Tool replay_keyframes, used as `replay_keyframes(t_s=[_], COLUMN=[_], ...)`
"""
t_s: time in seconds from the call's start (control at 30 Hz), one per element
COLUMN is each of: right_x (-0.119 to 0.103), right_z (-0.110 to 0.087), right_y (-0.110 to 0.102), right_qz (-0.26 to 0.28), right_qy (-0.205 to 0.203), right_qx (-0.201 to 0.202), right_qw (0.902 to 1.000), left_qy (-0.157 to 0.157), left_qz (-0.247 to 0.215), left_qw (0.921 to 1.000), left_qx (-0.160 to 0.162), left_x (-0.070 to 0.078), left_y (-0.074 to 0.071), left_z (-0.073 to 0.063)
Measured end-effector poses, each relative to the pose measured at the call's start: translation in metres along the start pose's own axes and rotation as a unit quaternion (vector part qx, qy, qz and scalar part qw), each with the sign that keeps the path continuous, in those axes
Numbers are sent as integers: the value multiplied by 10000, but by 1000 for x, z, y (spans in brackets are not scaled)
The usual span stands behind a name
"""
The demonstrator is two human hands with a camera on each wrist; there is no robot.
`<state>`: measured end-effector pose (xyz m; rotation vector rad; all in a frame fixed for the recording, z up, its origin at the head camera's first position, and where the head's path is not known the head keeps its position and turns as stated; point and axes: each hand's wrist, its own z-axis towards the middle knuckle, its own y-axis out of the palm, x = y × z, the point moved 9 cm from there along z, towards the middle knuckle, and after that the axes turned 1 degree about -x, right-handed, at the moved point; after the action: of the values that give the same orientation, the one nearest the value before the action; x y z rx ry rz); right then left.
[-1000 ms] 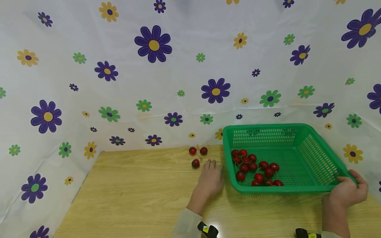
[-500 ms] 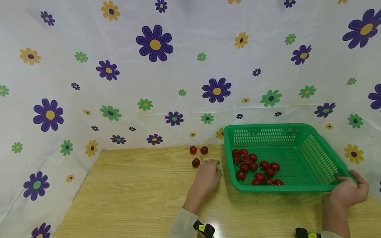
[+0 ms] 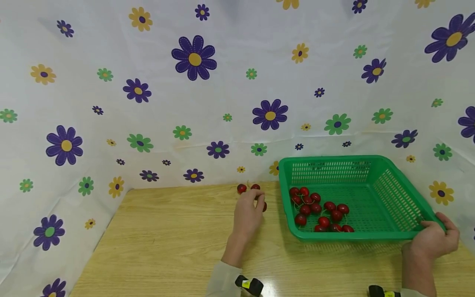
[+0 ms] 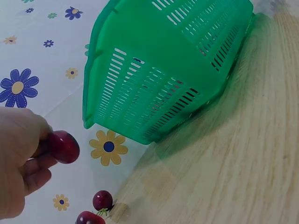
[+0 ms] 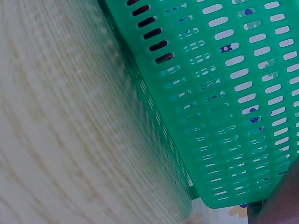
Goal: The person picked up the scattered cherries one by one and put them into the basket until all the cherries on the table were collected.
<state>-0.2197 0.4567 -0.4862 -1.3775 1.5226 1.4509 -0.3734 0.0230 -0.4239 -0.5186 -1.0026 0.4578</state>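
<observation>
Between its thumb and fingers my left hand [image 3: 248, 213] pinches a dark red cherry [image 4: 64, 147], which hangs just above the table in the left wrist view. Two more cherries lie beyond that hand near the back edge, a brighter one [image 3: 241, 188] and a darker one [image 3: 255, 187] with stems. To the right stands a green plastic basket [image 3: 356, 236] with slotted walls. Several cherries [image 3: 324, 222] are gathered in its left part. My right hand [image 3: 434, 239] grips the rim at the basket's front right corner. Only a dark sliver of it shows in the right wrist view.
A wood-grain table [image 3: 167, 239] carries everything. White cloth [image 3: 222, 86] printed with flowers hangs behind it and along the sides, close to the basket's back wall. Black camera straps sit on both wrists.
My left hand has moved left and away from the basket. It has picked up the nearest of the three loose cherries. The right hand and the basket have stayed put.
</observation>
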Motion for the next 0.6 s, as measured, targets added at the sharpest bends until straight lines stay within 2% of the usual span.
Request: replay_keyframes(t_s=[0.1, 0.2, 0.4, 0.6], right_x=[1, 0, -1, 6], right_z=[1, -1, -2, 9], right_y=[-1, -1, 0, -1], right_qz=[59, 47, 47, 134], right_qy=[7, 4, -42, -183], right_qx=[27, 3, -27, -11], right_qw=[10000, 10000, 10000, 9997], left_qy=[183, 196, -89, -12], left_qz=[-118, -170, -263, -378], left_qw=[9986, 9972, 9974, 9965], left_qx=[486, 700, 668, 746], left_x=[2, 1, -8, -8], left_y=[-11, -16, -16, -21], left_z=[-1, -1, 2, 2])
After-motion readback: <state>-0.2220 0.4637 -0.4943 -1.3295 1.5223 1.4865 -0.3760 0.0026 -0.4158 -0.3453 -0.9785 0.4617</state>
